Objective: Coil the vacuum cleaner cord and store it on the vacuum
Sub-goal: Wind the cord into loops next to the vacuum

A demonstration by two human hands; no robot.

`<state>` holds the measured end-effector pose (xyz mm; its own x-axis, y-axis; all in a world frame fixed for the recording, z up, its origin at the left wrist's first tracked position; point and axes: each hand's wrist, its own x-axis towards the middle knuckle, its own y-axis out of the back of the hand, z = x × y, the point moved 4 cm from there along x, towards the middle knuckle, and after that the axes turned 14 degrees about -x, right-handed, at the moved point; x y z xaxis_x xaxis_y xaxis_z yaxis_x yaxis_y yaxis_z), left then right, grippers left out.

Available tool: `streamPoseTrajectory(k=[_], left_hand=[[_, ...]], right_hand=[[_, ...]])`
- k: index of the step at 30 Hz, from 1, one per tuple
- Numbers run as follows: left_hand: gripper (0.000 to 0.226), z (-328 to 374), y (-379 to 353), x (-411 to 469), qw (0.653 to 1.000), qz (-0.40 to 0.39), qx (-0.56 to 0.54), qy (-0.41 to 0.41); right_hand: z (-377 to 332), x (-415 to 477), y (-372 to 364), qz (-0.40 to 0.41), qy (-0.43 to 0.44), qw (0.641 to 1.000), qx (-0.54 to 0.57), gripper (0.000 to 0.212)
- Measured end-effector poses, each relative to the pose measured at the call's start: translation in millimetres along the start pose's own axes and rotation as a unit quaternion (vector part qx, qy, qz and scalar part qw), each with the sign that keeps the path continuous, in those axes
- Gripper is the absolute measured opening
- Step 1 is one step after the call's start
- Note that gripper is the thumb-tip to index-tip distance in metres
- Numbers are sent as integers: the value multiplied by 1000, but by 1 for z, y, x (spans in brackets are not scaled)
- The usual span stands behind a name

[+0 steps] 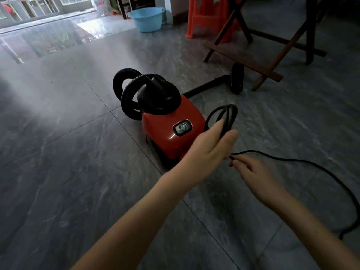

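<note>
1. Glossy grey stone-tile floor [58, 162]. Two bare forearms reach in from the bottom edge.
2. Right hand [255, 176]: thumb and forefinger tip pinch the thin black power cord [288, 159], other fingers loosely curled. From the pinch the slack runs right across the floor, then bends down along the right edge.
3. Left hand [210, 151], just ahead of the right: fingers pressed together, thumb opposite them. It grips several coiled loops [230, 118] of the same cord, which stand up above the hand.
4. Red canister vacuum cleaner [175, 117] sits on the floor just behind the left hand. The loops are held in the air beside its right flank.
5. Black ribbed hose [124, 84] is curled over the vacuum's top.
6. Black floor brush head [236, 78] on its wand lies behind, to the right.
7. Farthest: dark wooden crossed legs [253, 61], orange plastic stool [206, 16], light blue plastic basin [146, 18].
</note>
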<state>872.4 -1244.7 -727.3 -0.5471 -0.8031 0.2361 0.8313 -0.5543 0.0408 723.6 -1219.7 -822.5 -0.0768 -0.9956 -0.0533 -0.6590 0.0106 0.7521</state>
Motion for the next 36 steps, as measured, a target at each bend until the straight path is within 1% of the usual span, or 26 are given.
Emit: streamPoseTrajectory(k=[2,5,8,10,12,14,15,17,19,21,25,29,30,33,36], left_hand=[[21,3,-5,0,999,15,22,-29],[22,6,1,3,997,57,-14,-40],[23,3,8,3,996,70,-26,-38],[24,-2,12,2,996,77,-37,-33],[22,-7,15,0,994,91,-63,-23],[21,-10,19,-1,990,101,-95,-16],[20,-11,22,-1,989,106,-102,-16],[24,-10,27,-1,988,117,-95,-23],[29,-9,30,1,989,122,-83,-30],[29,-8,30,2,989,118,-84,-33],[22,-11,24,1,989,99,-108,-32],[22,-17,19,0,988,87,-124,-21],[23,-17,19,0,988,86,-126,-19],[25,-17,18,-1,987,88,-135,-11],[25,-16,17,-1,985,84,-153,-6]], right_hand=[[-4,2,3,18,1,999,-32,20],[10,4,0,13,-20,1000,11,34],[21,-2,-3,0,-19,999,31,37],[23,-6,-1,20,-16,999,23,31],[29,-8,4,48,-47,997,23,20],[35,-6,7,64,-68,995,27,15],[38,-4,7,69,-63,995,46,18],[40,-2,6,64,-53,989,118,30],[41,-3,4,51,-45,987,143,35],[40,-4,4,54,-26,992,113,31],[30,-5,6,87,-23,990,105,32],[22,-9,10,81,-12,993,88,23],[20,-9,11,81,-3,993,88,24],[17,-8,5,43,30,997,62,28],[10,-7,-3,11,70,997,11,34]])
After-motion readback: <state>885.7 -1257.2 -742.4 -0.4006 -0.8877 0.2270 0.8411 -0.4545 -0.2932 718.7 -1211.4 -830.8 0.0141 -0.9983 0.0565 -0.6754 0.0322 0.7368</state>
